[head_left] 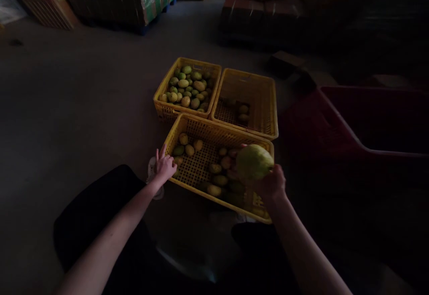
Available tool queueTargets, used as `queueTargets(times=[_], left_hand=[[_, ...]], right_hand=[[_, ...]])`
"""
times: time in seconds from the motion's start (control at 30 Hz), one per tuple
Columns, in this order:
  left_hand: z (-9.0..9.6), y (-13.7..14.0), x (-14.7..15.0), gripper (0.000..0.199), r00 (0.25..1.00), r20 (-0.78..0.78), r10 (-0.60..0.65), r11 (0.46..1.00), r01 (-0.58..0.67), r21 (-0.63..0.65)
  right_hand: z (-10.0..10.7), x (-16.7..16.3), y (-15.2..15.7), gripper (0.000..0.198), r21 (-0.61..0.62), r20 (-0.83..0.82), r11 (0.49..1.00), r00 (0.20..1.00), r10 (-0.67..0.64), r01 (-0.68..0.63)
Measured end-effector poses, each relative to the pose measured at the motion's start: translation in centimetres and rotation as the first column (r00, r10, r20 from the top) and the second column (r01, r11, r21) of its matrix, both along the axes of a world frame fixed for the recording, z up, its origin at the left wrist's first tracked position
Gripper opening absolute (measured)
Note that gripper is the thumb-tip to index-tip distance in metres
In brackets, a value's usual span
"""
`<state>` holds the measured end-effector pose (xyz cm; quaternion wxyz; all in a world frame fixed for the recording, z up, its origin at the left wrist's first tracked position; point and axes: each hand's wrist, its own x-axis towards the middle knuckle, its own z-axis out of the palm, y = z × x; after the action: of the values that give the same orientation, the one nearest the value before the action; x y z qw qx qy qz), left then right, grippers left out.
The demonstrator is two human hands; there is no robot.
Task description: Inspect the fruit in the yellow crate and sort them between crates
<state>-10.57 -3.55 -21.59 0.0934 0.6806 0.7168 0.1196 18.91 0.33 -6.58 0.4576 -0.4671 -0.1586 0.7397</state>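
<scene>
My right hand (273, 181) is closed around a large yellow-green fruit (255, 162), which looks like a mango, above the right end of the near yellow crate (217, 201). At that crate's left rim is my left hand (164, 166), its fingers spread and no fruit seen in it. Several smaller oval fruits (189, 150) lie in the near crate, grouped at the left and right ends with bare slatted floor between. Shadow and my right hand hide part of the right end.
Behind the near crate stand a yellow crate (157, 105) full of similar fruits and another crate (274, 107) with a few. A dark red bin (345, 129) is on the right. Wrapped pallet stacks (154, 0) stand at the back; the scene is dim.
</scene>
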Motion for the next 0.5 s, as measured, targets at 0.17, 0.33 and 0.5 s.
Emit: queueTargets(times=[0.17, 0.33, 0.5], left_hand=[[-0.2, 3.3, 0.7, 0.028, 0.991, -0.058, -0.123, 0.991, 0.119, -0.068], [-2.8, 10.9, 1.3, 0.025, 0.969, 0.000, -0.249, 0.945, 0.243, -0.218], [-7.1, 17.5, 2.3, 0.019, 0.964, 0.083, -0.253, 0.943, 0.265, -0.200]], right_hand=[[2.3, -0.2, -1.9, 0.047, 0.048, -0.190, 0.990, 0.974, -0.124, 0.135], [2.0, 1.0, -2.2, 0.041, -0.046, -0.223, 0.994, 0.969, -0.108, 0.100], [1.9, 4.3, -2.6, 0.040, -0.093, -0.240, 0.992, 0.966, -0.101, 0.081]])
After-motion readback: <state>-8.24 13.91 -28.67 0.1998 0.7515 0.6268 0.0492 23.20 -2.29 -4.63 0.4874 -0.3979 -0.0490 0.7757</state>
